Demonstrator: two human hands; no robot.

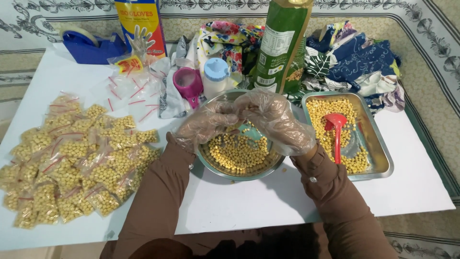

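Desk surface and load

White desk (249, 201) carries: round steel bowl (239, 169) at centre, steel tray (381, 153) at 3 o'clock, filled bean bags (72, 163) at 9 o'clock.

round steel bowl (239, 165) | yellow soybeans (237, 152) inside | under both hands

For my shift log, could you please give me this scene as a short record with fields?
Left hand: left hand in clear plastic glove, over round steel bowl of yellow beans
Right hand: right hand, gloved, meets the left above the bowl
Held: cannot tell
Right side: rectangular steel tray with red plastic scoop
Left side: pile of small filled bags
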